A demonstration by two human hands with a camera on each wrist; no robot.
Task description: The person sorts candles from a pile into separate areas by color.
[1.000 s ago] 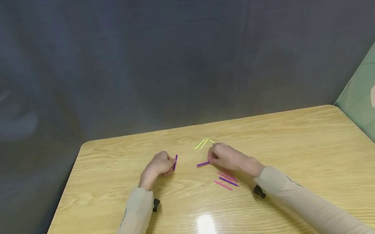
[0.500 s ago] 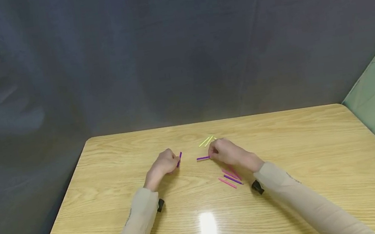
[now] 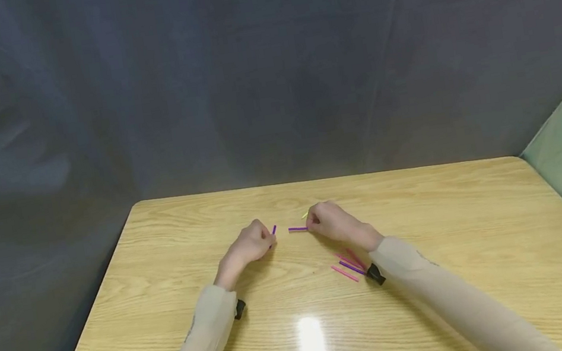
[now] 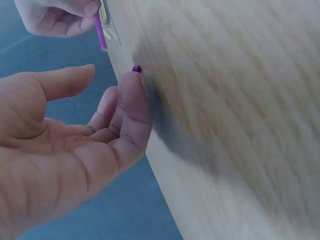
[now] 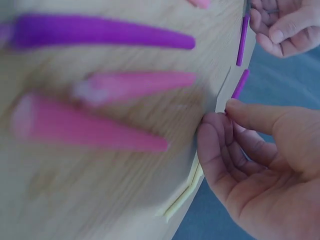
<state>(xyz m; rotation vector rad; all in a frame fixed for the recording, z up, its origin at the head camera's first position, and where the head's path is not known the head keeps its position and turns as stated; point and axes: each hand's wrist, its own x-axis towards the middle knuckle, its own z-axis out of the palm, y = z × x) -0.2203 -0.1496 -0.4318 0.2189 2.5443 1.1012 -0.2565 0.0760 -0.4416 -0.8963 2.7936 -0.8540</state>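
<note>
Evidently, the right hand [image 3: 334,220] pinched a purple stick [image 3: 297,229] between thumb and fingertip, its free end directed leftward, apart from a second purple stick [image 3: 275,229]. The left hand [image 3: 247,244] had its thumb clear; its bent fingers touched that stick, apparently on the table [image 3: 191,224]. Light steadying and slow, low alignment seemed advisable.

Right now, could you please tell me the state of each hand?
Left hand: open, index finger touching a purple stick, thumb apart.
Right hand: closed, pinching a second purple stick.
</note>
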